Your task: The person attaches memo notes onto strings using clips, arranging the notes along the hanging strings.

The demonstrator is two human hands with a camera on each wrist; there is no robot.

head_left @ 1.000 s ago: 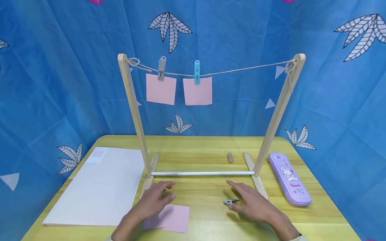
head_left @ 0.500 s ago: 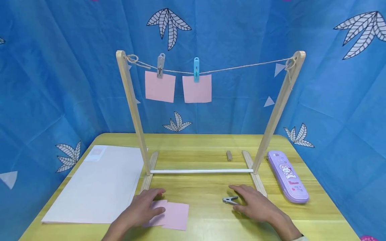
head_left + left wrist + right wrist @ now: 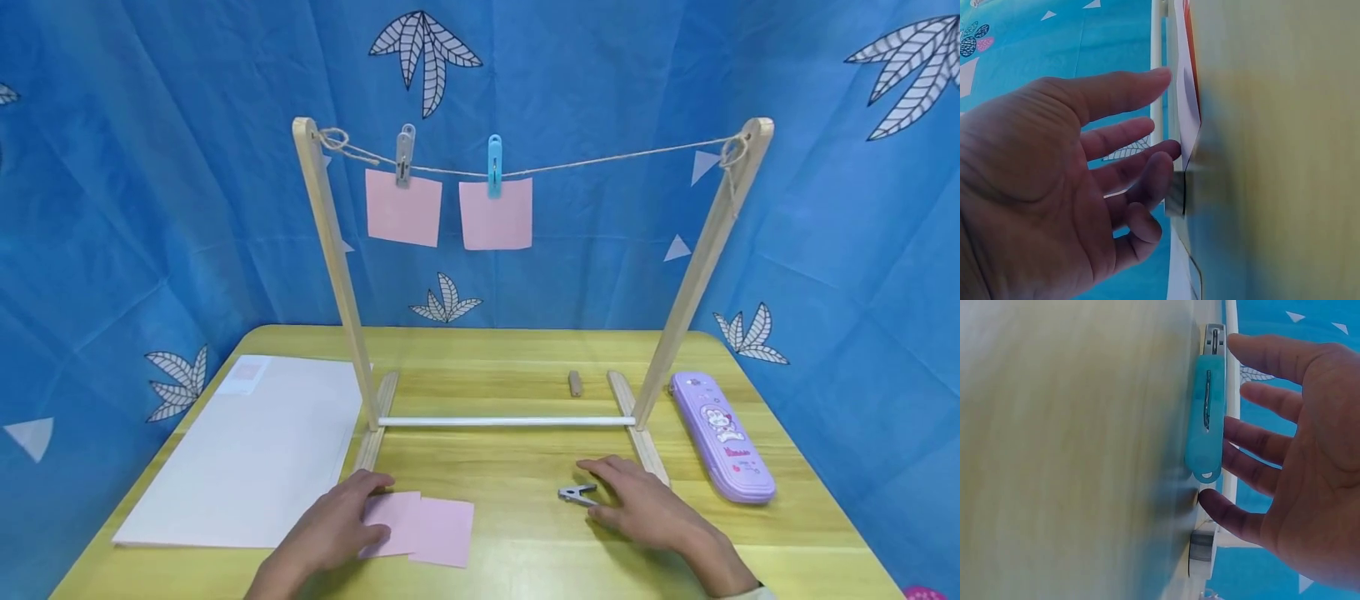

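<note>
Red lettering (image 3: 737, 452) on the purple case (image 3: 708, 417) is too small to read

Pink papers (image 3: 442, 533), grey clip (image 3: 573, 495), light-blue clip (image 3: 1200, 444), purple cartoon-printed case (image 3: 722, 437), blue leaf-patterned cloth (image 3: 585, 250)

A cloth-screened desk space, the wider room hidden: leaf-print blue cloth (image 3: 600, 242) lines the table's (image 3: 517, 533) far and side edges; a pencil case (image 3: 723, 439) lies near the right edge.
</note>
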